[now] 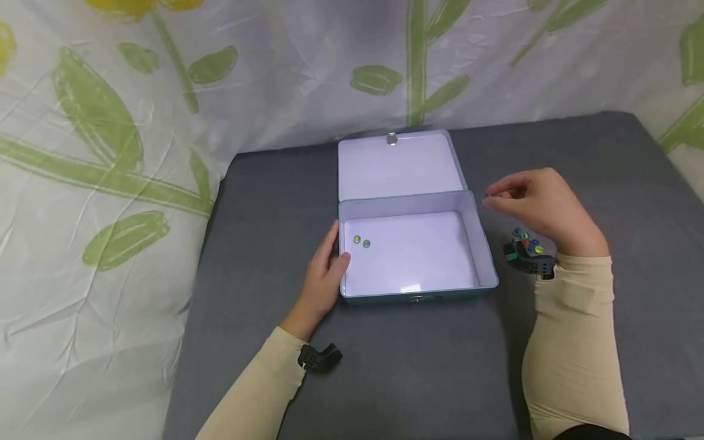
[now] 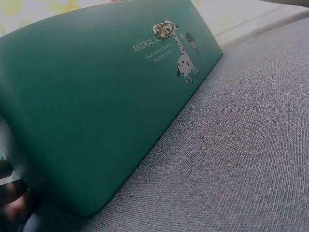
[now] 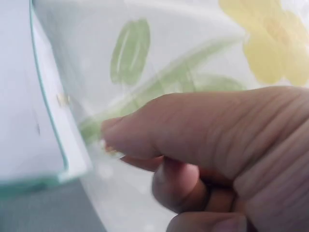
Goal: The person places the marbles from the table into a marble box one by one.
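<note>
A green tin box (image 1: 418, 298) with a white inside stands on the grey cloth, its lid (image 1: 398, 168) tipped back. My left hand (image 1: 321, 282) holds the box's left wall, thumb over the rim and fingers along the outside. Two greenish marbles (image 1: 366, 244) lie on the box floor near that thumb. Beyond the right rim, my right hand (image 1: 544, 205) is raised and pinches a small glassy marble (image 3: 110, 149) between thumb and forefinger, mostly covered by the fingertips. Below that hand, several coloured marbles (image 1: 538, 249) lie in a cluster, partly hidden by the wrist strap.
Grey cloth (image 1: 418, 366) covers the table. A white curtain (image 1: 308, 73) with green leaves and yellow flowers hangs behind and to the left. Black wrist straps (image 1: 320, 358) sit on both forearms. The box's front has a metal clasp (image 2: 164, 30) and a giraffe print.
</note>
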The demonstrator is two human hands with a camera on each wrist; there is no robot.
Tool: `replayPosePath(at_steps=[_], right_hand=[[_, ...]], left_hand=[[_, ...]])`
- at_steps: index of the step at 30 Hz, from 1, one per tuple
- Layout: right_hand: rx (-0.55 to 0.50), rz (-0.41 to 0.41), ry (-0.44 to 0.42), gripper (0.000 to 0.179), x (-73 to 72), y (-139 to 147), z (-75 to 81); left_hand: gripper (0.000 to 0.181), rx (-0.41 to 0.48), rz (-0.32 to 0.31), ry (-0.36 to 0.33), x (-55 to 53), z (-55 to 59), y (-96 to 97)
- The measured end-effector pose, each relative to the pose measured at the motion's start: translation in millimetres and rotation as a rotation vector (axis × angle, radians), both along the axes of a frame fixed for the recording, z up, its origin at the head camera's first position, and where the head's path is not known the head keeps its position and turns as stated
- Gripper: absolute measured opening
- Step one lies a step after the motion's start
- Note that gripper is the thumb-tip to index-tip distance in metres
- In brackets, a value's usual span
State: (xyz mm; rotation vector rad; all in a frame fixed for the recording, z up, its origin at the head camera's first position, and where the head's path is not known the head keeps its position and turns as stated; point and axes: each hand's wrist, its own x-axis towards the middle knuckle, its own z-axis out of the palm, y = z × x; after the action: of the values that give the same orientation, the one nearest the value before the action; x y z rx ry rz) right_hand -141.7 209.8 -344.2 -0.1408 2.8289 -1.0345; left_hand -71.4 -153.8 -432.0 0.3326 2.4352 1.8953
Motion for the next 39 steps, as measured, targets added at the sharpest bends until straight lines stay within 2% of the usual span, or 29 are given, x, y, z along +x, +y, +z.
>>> replayPosePath(at_steps=[2, 5, 8, 15, 23, 30, 35, 39], right_hand=[[-0.022, 0.011, 0.019, 0.032, -0.1, -9, 2.8], [-0.048, 0.037, 0.041, 0.028, -2.2, -25, 5.5], [-0.068, 0.065, 0.027, 0.025, -5.4, -39, 6.2], [-0.083, 0.14, 0.016, 0.015, -14.8, -70, 5.1], [-0.054, 0.219, 0.062, 0.011, -24.1, -94, 2.1], [-0.051, 0.303, 0.073, 0.009, -31.6, -112, -1.5], [-0.074, 0.348, 0.084, 0.009, -36.6, -125, -6.1], [-0.095, 0.385, 0.092, 0.008, -40.2, -135, -10.7]], left_hand=[[0.061, -0.001, -0.005, 0.0, -0.8, -3.4, -1.0], [0.062, 0.015, 0.001, 0.002, -5.1, -18.6, -3.6], [0.062, 0.022, 0.008, 0.018, -9.7, -35.9, -6.4], [0.061, 0.03, 0.017, 0.066, -12.0, -44.9, -7.4], [0.062, 0.057, -0.01, 0.025, -12.1, -39.4, -6.5], [0.062, 0.039, -0.016, 0.026, -2.1, -4.4, -1.7], [0.061, 0.007, -0.005, 0.022, -0.5, 0.1, -0.3], [0.061, -0.009, 0.001, 0.025, -1.8, -3.6, -1.2]])
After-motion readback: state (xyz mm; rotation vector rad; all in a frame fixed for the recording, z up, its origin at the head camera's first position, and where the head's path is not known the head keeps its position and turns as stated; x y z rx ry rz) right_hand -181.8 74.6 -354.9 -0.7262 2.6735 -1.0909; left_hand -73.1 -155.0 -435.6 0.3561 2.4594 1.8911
